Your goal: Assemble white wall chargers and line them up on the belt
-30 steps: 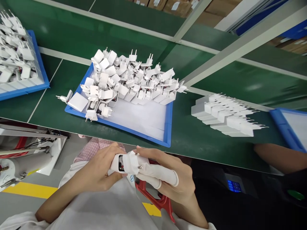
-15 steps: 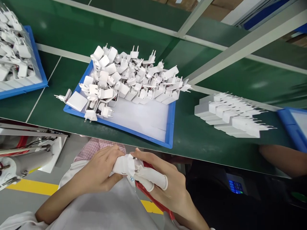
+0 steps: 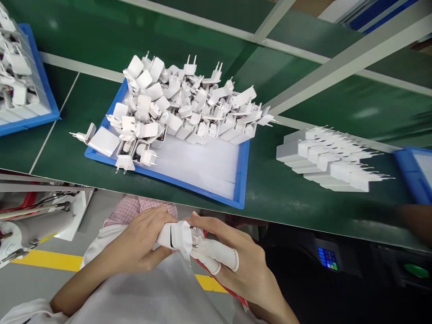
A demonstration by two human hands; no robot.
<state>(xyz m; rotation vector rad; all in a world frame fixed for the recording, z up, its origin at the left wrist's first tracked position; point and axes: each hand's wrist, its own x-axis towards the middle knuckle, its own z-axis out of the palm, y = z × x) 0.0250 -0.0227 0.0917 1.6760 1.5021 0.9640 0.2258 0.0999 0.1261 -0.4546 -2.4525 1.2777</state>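
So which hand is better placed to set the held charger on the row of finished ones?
Probably the right hand: it grips the white charger on the plug side, and the row of chargers lies on the belt to the right. The left hand would have to cross over.

factory line, green conveyor belt [image 3: 303, 198], charger trays [image 3: 241, 180]

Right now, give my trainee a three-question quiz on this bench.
1. True or false: both hands grip one white charger.
2. Where do the loose chargers lie heaped? A. blue tray B. cardboard box C. bare floor
3. Fill in: the chargers in the neat row rest on the ___ belt.

Key: 1 true; 2 A; 3 green.
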